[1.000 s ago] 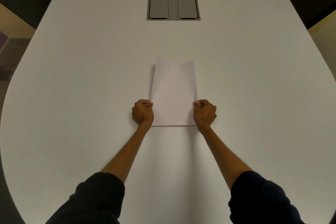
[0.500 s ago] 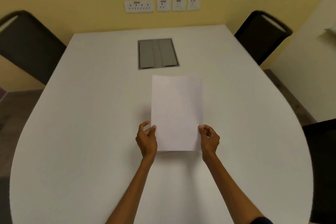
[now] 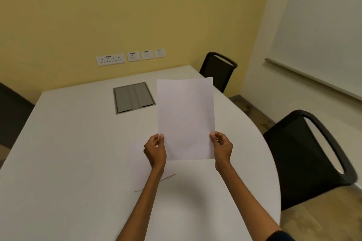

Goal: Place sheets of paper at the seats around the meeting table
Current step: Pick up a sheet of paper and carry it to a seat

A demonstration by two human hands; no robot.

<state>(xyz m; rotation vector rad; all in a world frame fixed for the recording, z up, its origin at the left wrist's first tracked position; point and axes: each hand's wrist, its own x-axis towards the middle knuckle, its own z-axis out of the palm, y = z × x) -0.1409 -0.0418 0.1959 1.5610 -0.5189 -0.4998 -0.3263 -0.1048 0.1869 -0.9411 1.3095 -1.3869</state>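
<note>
The sheet of paper (image 3: pixel 185 117) is up in the air over the worktop (image 3: pixel 78 143), held upright and facing the person, with its long axis running from 6 o'clock to 12 o'clock and its top edge covering part of the far end of the worktop. Both hands grip it by the lower part of its 2 long edges: the left hand (image 3: pixel 155 148) pinches the edge at 9 o'clock and the right hand (image 3: pixel 222 147) pinches the edge at 3 o'clock, so the sheet lies between the fingers (image 3: pixel 161 137) and rises away from them toward 12 o'clock. A second sheet (image 3: pixel 141 170) lies flat on the worktop below the left forearm, at about 7 o'clock from the held one, which suggests that this end seat is already served. The seats in view are a black chair (image 3: pixel 305 158) at 3 o'clock, close against the curved edge, a further chair (image 3: pixel 217 70) at 1 o'clock, and a dark chair (image 3: pixel 11 115) at 9 o'clock, partly cut off by the frame. The right hand is the nearer one to the 2 chairs on the right, so a placing there probably means swinging the sheet toward 3 o'clock and laying it down flat, long axis pointing in from the edge. A grey cable hatch (image 3: pixel 134 97) sits at 11 o'clock, clear of either place.
</note>
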